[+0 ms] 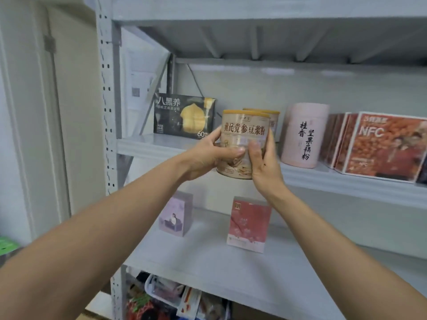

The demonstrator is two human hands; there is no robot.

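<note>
Left hand (215,154) and right hand (263,163) are together gripping a beige tin (245,132) with a yellow lid, one on each side. The left hand's fingers are curling round the tin's left wall with the thumb lying across the label, and the right hand's thumb is pressing on the front while its fingers are wrapping the right wall. The tin is standing nearly upright in the air, in front of the middle shelf (150,146), its base hanging lower than the shelf's front lip (so it is not resting on the board). A second tin (273,118) of the same kind is sitting on that shelf directly behind it, mostly hidden. To the left, a black box (184,116) is leaning back near the rack's upright. To the right, a pink canister (305,135) with black brush lettering is standing just beside the tins, and red cartons (381,144) marked NFC are lining up beyond it. On the lower shelf (208,262) a lilac box (175,213) and a pink-red box (249,224) are standing well apart, both below the hands. Packets are crowding a bin (161,294) at the bottom.
</note>
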